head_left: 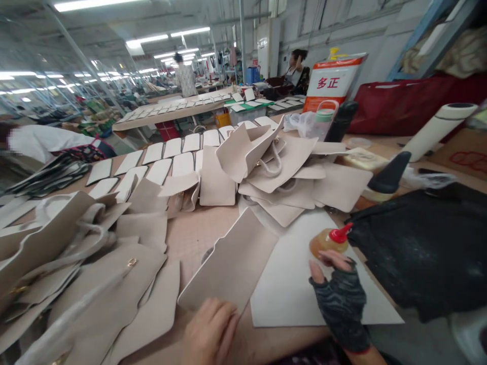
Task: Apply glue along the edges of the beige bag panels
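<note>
My bare left hand [211, 327] is at the near edge of a beige bag panel [236, 258], fingers curled together over that edge; its fingertips are partly hidden. The panel slants across the table, its left edge raised. My right hand [340, 299], in a dark fingerless glove, is over a white sheet [285, 284]. Its thumb and fingers are apart, with the fingertips right at the base of a squeeze bottle [321, 243]. This bottle has a red nozzle cap and amber liquid inside, and it tilts to the right.
Beige bag pieces with handles [102, 289] cover the left side; more bag parts [281, 167] are piled ahead. White panels [173, 147] lie in rows behind. A black cloth [426, 248], a pale flask [437, 132] and an orange-and-white can [333, 83] are on the right. People work farther off.
</note>
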### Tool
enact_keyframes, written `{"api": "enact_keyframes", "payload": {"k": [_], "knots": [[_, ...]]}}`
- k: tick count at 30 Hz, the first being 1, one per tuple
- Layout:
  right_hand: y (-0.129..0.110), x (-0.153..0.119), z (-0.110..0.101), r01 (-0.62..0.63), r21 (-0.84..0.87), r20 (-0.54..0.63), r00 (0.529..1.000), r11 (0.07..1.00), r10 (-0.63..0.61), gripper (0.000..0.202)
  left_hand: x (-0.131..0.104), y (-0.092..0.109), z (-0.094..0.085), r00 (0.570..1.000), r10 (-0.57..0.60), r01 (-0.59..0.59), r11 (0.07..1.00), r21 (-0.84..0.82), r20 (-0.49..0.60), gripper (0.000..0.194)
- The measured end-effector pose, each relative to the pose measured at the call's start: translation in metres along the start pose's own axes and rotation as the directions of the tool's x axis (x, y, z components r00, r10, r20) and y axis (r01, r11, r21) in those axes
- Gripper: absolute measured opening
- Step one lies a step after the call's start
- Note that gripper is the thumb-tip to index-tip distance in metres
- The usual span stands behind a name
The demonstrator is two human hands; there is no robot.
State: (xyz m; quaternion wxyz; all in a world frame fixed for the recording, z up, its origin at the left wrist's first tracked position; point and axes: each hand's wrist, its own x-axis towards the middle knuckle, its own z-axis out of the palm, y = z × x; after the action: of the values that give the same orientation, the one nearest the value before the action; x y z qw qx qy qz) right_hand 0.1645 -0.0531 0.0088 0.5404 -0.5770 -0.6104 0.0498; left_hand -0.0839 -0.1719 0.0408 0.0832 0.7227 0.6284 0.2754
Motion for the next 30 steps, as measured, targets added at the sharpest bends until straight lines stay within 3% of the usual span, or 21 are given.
{"api": "enact_keyframes", "payload": {"k": [1, 3, 6, 8, 11, 15, 17, 21, 23, 25, 27, 29, 30], "knots": [[0.009, 0.001, -0.005, -0.048, -0.039, -0.048, 0.998, 0.998, 0.046, 0.038, 0.020, 0.002, 0.004, 0.997, 0.026, -0.032, 0.996, 0.081, 0.069, 0.014], [0.030, 0.004, -0.009, -0.186, -0.061, -0.092, 0.979, 0.981, 0.180, 0.061, 0.054, 0.007, 0.019, 0.975, -0.051, -0.004, 0.968, 0.250, 0.214, 0.017], [0.061, 0.013, -0.006, -0.296, -0.050, -0.024, 0.955, 0.954, 0.295, 0.084, 0.080, 0.010, 0.041, 0.909, -0.190, 0.043, 0.928, 0.369, 0.371, 0.020], [0.077, 0.019, 0.000, -0.288, -0.081, 0.084, 0.952, 0.954, 0.294, 0.084, 0.085, 0.009, 0.046, 0.879, -0.212, 0.051, 0.933, 0.357, 0.428, 0.017], [0.086, 0.026, 0.006, -0.263, -0.111, 0.179, 0.943, 0.958, 0.279, 0.066, 0.087, 0.002, 0.042, 0.859, -0.207, 0.083, 0.959, 0.271, 0.468, 0.017], [0.068, 0.032, -0.003, -0.285, -0.010, 0.223, 0.934, 0.958, 0.280, 0.049, 0.094, -0.001, 0.036, 0.843, -0.224, 0.116, 0.963, 0.242, 0.489, 0.019], [0.051, 0.037, -0.017, -0.352, 0.080, 0.342, 0.889, 0.933, 0.305, 0.048, 0.098, 0.000, 0.040, 0.836, -0.238, 0.134, 0.962, 0.236, 0.494, 0.023], [0.021, 0.049, -0.051, -0.585, 0.197, 0.653, 0.677, 0.787, 0.340, 0.054, 0.100, 0.004, 0.056, 0.840, -0.312, 0.270, 0.950, 0.157, 0.444, 0.027], [0.014, 0.052, -0.065, -0.672, 0.232, 0.723, 0.603, 0.703, 0.337, 0.057, 0.100, 0.006, 0.063, 0.839, -0.354, 0.337, 0.934, 0.116, 0.413, 0.029], [0.016, 0.048, -0.072, -0.743, 0.331, 0.691, 0.611, 0.582, 0.387, 0.055, 0.099, 0.007, 0.067, 0.849, -0.352, 0.346, 0.934, 0.089, 0.394, 0.035], [0.024, 0.039, -0.071, -0.790, 0.454, 0.599, 0.613, 0.413, 0.515, 0.048, 0.099, 0.008, 0.068, 0.864, -0.321, 0.313, 0.946, 0.086, 0.388, 0.041], [0.034, 0.026, -0.065, -0.818, 0.490, 0.565, 0.561, 0.301, 0.606, 0.042, 0.100, 0.009, 0.068, 0.866, -0.305, 0.291, 0.952, 0.097, 0.396, 0.043], [0.038, 0.020, -0.061, -0.831, 0.466, 0.562, 0.544, 0.305, 0.623, 0.040, 0.101, 0.009, 0.069, 0.863, -0.306, 0.293, 0.951, 0.097, 0.402, 0.042]]}}
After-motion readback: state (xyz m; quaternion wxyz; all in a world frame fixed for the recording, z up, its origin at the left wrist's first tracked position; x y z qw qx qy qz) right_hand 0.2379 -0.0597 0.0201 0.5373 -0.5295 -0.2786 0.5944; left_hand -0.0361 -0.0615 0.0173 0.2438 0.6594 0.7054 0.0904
